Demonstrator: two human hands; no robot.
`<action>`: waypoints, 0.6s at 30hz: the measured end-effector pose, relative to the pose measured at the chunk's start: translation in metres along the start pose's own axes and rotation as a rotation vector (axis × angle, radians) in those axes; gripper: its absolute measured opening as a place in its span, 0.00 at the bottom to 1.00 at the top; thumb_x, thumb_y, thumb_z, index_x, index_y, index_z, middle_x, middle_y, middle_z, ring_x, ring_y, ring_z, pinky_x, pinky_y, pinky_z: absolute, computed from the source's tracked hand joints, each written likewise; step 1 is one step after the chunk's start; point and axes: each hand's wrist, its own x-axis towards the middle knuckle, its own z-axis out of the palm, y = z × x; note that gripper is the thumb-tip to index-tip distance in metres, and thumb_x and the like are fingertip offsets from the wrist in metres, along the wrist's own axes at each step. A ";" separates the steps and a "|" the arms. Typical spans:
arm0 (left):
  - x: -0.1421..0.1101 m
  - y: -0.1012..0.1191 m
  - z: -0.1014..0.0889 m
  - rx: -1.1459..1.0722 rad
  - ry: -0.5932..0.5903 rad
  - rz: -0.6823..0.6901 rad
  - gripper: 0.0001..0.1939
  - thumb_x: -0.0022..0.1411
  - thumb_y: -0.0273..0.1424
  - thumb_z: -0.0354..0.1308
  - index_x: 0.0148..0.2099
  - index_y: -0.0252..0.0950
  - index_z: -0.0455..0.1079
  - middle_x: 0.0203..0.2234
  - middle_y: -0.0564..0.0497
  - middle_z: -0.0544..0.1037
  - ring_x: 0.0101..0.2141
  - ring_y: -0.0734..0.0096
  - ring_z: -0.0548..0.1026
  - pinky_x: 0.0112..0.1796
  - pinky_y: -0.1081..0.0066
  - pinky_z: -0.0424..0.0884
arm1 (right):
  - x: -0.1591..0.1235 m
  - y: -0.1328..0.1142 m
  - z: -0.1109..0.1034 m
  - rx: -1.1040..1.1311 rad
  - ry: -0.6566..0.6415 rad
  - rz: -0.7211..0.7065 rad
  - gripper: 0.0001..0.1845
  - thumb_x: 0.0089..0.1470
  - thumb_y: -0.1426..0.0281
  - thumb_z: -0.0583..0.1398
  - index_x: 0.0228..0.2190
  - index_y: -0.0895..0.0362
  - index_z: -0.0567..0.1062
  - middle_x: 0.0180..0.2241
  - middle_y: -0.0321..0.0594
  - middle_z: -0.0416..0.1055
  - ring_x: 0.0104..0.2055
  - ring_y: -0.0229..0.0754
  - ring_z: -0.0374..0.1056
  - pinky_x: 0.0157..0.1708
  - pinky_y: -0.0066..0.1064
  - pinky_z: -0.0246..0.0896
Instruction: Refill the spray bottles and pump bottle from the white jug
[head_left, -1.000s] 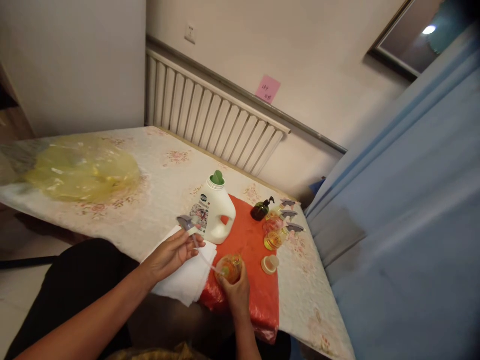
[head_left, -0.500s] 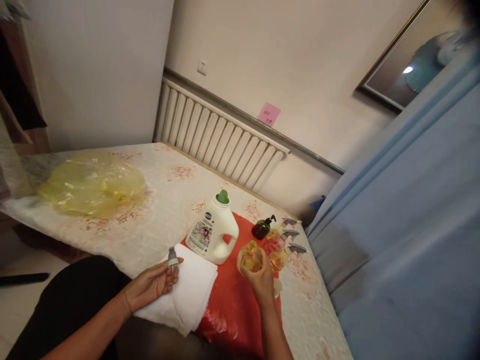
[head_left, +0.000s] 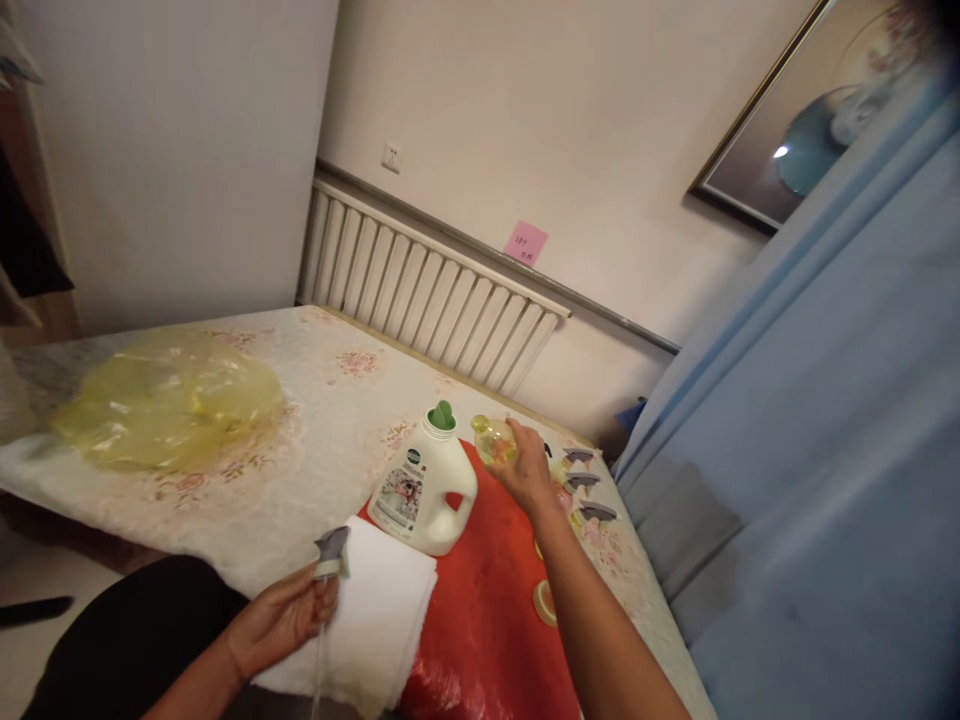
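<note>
My left hand [head_left: 281, 615] grips a grey pump head [head_left: 332, 548] by its collar, its clear tube hanging down. In my right hand [head_left: 529, 470] is a clear yellowish bottle [head_left: 493, 441], tipped over with its open neck pointing left. That neck is just right of the mouth of a white detergent jug [head_left: 420, 495], slightly apart from it. The jug stands upright, with green plastic in its opening. A folded white towel [head_left: 379, 620] lies beside my left hand. Under my right arm is a red plastic sheet [head_left: 480, 640] with a round pale cap [head_left: 545, 602] on it.
Several small bottles with grey pump heads [head_left: 581, 483] stand beyond my right forearm, partly hidden by it. A puffed yellow plastic bag [head_left: 172, 400] lies on the left of the flowered cover [head_left: 337, 420]. A radiator [head_left: 420, 290] runs behind; a blue curtain [head_left: 817, 400] hangs at right.
My right hand has raised the bottle away from the other bottles, toward the jug's mouth, and tipped it left. My left hand has moved down and left with the pump head, and its tube shows more.
</note>
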 end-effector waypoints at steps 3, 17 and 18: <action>0.001 -0.001 -0.005 0.014 0.000 0.016 0.06 0.61 0.28 0.65 0.40 0.30 0.74 0.28 0.46 0.78 0.27 0.68 0.77 0.27 0.72 0.71 | 0.015 -0.009 -0.005 -0.079 -0.044 -0.037 0.37 0.45 0.70 0.66 0.58 0.57 0.67 0.50 0.49 0.68 0.53 0.52 0.64 0.54 0.43 0.62; 0.000 -0.003 -0.007 0.052 -0.056 0.037 0.10 0.62 0.28 0.65 0.46 0.33 0.77 0.29 0.48 0.77 0.29 0.70 0.77 0.28 0.74 0.71 | 0.044 -0.042 -0.021 -0.380 -0.212 -0.122 0.38 0.47 0.75 0.63 0.61 0.55 0.64 0.55 0.50 0.66 0.55 0.52 0.60 0.54 0.40 0.58; 0.000 -0.003 -0.007 0.055 -0.060 0.035 0.10 0.62 0.28 0.65 0.46 0.33 0.77 0.29 0.48 0.77 0.29 0.70 0.77 0.28 0.74 0.71 | 0.044 -0.043 -0.021 -0.393 -0.214 -0.128 0.39 0.47 0.75 0.62 0.61 0.55 0.64 0.55 0.50 0.66 0.55 0.52 0.60 0.54 0.40 0.58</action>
